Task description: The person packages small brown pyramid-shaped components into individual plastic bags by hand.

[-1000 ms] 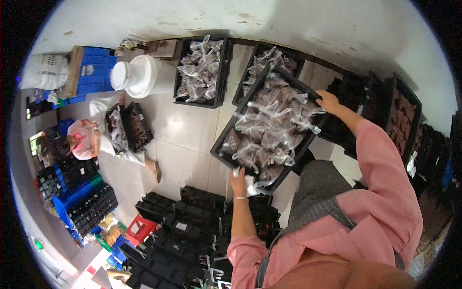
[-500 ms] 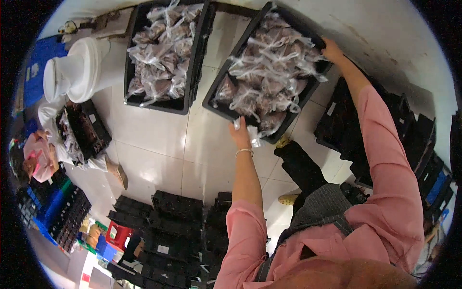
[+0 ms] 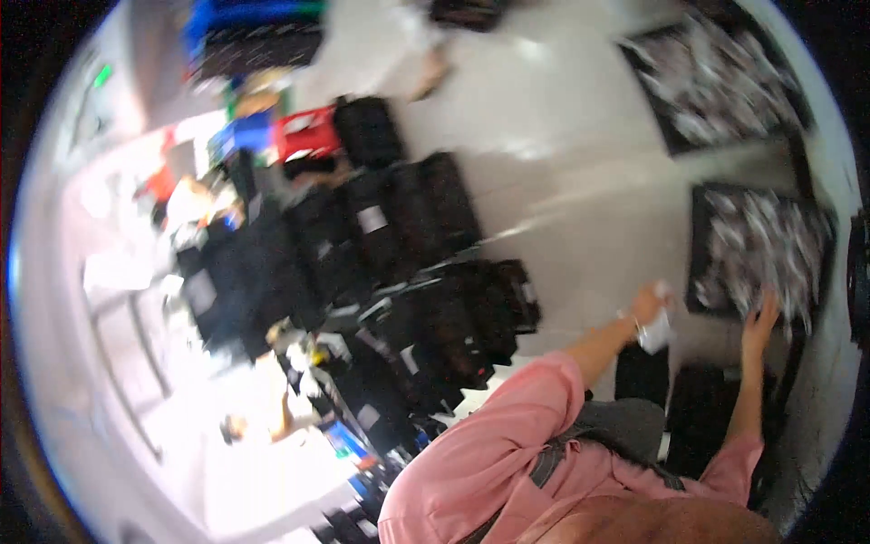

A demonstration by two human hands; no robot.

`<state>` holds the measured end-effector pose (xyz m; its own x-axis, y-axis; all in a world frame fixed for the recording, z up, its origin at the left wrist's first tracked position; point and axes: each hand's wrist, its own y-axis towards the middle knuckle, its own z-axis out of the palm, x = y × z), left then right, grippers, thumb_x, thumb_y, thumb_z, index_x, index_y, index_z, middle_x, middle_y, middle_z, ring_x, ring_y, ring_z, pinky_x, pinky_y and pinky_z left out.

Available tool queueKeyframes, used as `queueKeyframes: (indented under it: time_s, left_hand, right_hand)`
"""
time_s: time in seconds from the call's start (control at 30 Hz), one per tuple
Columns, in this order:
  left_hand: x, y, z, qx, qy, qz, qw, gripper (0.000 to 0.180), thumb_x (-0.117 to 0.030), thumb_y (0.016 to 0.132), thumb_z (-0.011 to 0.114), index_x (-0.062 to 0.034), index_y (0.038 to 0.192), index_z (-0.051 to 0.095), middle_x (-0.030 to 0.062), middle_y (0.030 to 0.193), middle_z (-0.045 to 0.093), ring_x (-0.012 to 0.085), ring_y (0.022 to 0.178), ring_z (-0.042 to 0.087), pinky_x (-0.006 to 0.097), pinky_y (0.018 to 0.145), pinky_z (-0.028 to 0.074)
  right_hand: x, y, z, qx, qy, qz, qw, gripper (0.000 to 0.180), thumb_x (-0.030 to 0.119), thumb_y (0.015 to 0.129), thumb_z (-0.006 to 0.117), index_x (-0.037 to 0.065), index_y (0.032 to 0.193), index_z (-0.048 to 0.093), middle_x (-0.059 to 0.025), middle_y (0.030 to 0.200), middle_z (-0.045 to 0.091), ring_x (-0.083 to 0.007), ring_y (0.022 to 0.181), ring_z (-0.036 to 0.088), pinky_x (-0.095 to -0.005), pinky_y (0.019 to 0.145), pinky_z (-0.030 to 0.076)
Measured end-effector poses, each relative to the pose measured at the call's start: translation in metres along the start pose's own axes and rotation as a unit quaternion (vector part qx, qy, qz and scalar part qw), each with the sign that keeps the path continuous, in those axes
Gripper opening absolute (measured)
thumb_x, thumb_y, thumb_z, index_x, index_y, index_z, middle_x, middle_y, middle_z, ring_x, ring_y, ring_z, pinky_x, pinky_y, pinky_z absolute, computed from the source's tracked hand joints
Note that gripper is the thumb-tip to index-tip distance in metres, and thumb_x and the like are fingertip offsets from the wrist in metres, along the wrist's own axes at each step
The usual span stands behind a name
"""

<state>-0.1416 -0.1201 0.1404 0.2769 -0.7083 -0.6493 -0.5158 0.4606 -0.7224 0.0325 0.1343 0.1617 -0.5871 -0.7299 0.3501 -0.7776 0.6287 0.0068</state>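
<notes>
A black plastic crate (image 3: pixel 700 238) at the right holds several tied clear plastic bags (image 3: pixel 757 240) with brownish contents. My right hand (image 3: pixel 759 325) is at the near rim of this crate, against the bags' edge; blur hides how its fingers lie. Left of the crate and apart from it, my left hand (image 3: pixel 648 304) is closed on a crumpled white piece (image 3: pixel 654 334), perhaps plastic, hanging below the fingers. A second black crate (image 3: pixel 669 136) with similar tied bags (image 3: pixel 716 82) stands beyond the first one.
Stacked black crates (image 3: pixel 326 254) fill the middle left, with a red container (image 3: pixel 308 134) behind them. Another person's foot (image 3: pixel 432 72) shows at the top. More black crates (image 3: pixel 711 408) stand near my legs. A wall (image 3: pixel 838 163) runs along the right.
My view has swung left, so the crates of bags sit farther right. My left hand has come off the near crate, keeping the white piece. The picture is now blurred.
</notes>
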Motion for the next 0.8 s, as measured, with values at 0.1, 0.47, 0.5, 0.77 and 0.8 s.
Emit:
queueKeyframes:
  time_s: [0.1, 0.47, 0.5, 0.77, 0.8]
  left_hand:
    - [-0.017, -0.053, -0.068, 0.038, -0.132, -0.011, 0.990, 0.020, -0.025, 0.083, 0.058, -0.0060, 0.089, 0.061, 0.0062, 0.077, 0.064, 0.0148, 0.068, 0.058, 0.032, 0.065, 0.045]
    - [-0.053, -0.311, -0.200, -0.285, -0.433, 0.115, 0.847, 0.025, -0.031, 0.086, 0.055, -0.0061, 0.086, 0.057, 0.0014, 0.076, 0.058, 0.0098, 0.070, 0.052, 0.025, 0.064, 0.042]
    - [-0.091, -0.266, -0.165, -0.289, -0.512, 0.136, 0.798, 0.025, -0.032, 0.086, 0.055, -0.0073, 0.086, 0.058, 0.0014, 0.077, 0.058, 0.0098, 0.069, 0.052, 0.025, 0.063, 0.042]
    - [0.095, -0.507, -0.261, -0.387, -0.710, 0.326, 0.490, 0.018, -0.027, 0.089, 0.049, -0.0100, 0.087, 0.053, 0.0022, 0.074, 0.054, 0.0142, 0.066, 0.051, 0.027, 0.064, 0.044]
    - [0.117, -0.513, -0.266, -0.387, -0.705, 0.375, 0.462, 0.020, -0.029, 0.090, 0.049, -0.0098, 0.089, 0.053, 0.0016, 0.073, 0.053, 0.0131, 0.067, 0.049, 0.027, 0.066, 0.043]
  right_hand:
    - [0.132, -0.044, 0.052, 0.284, 0.320, 0.085, 0.900, 0.044, 0.018, 0.088, 0.046, 0.006, 0.130, 0.038, -0.0120, 0.136, 0.034, -0.0256, 0.127, 0.029, -0.0382, 0.105, 0.020]
    - [0.384, -0.040, -0.068, 0.612, 0.470, -0.097, 0.629, 0.033, 0.005, 0.081, 0.054, 0.005, 0.114, 0.050, -0.0028, 0.102, 0.055, -0.0145, 0.094, 0.052, -0.0285, 0.082, 0.042]
    - [0.353, 0.025, -0.092, 0.616, 0.439, -0.137, 0.639, 0.034, 0.003, 0.081, 0.052, 0.006, 0.115, 0.048, -0.0026, 0.103, 0.056, -0.0139, 0.095, 0.052, -0.0281, 0.083, 0.043]
    - [0.624, -0.216, -0.146, 0.667, 0.399, -0.276, 0.565, 0.032, 0.011, 0.080, 0.059, 0.008, 0.111, 0.050, -0.0018, 0.103, 0.055, -0.0129, 0.094, 0.051, -0.0283, 0.085, 0.040]
    - [0.643, -0.235, -0.153, 0.648, 0.403, -0.268, 0.588, 0.027, 0.009, 0.079, 0.058, 0.006, 0.106, 0.054, -0.0015, 0.096, 0.057, -0.0114, 0.087, 0.053, -0.0270, 0.078, 0.043]
